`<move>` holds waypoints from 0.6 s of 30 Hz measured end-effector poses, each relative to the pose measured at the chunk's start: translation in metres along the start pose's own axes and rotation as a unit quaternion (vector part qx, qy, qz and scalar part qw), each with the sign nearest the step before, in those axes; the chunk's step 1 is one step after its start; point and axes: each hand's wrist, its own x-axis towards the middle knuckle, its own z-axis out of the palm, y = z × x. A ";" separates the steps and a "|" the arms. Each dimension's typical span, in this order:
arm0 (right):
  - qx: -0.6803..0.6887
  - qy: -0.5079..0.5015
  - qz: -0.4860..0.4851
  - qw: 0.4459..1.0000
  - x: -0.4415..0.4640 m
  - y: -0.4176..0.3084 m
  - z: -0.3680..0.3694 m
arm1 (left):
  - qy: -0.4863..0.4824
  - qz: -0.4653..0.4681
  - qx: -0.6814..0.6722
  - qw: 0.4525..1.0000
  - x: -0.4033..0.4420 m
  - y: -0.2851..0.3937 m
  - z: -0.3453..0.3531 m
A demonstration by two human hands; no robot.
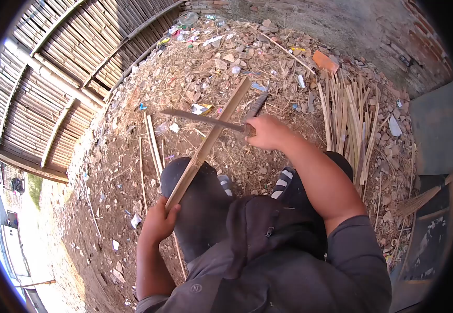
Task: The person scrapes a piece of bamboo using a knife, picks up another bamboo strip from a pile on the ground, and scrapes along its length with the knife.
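The left grip is closed around the lower end of a bamboo strip, which slants up across the left knee. A long blade crosses the strip's upper part, contact unclear, its base clenched in the right grip. Good control likely calls for bracing the strip firmly, edge directed away from the left grip. Farther right lie piled slats.
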 end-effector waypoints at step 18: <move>0.014 -0.093 -0.004 0.996 -0.007 0.004 -0.029 | 0.062 0.030 0.034 0.997 -0.010 -0.009 0.016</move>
